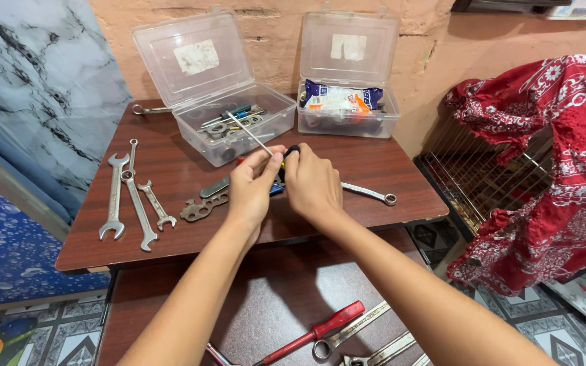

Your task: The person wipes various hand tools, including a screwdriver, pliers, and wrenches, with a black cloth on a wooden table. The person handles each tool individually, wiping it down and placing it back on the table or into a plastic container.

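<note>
Nearby, wrenches (228,124) inside clear box (239,122)

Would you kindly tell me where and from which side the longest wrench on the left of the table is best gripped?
Grip the long wrench at mid-shank, coming straight down from above. It lies flat on the table, pointing away from the person, with a thin shank between wider ends. A smaller wrench lies close on its right, so fingers should pinch narrowly across the shank.
</note>
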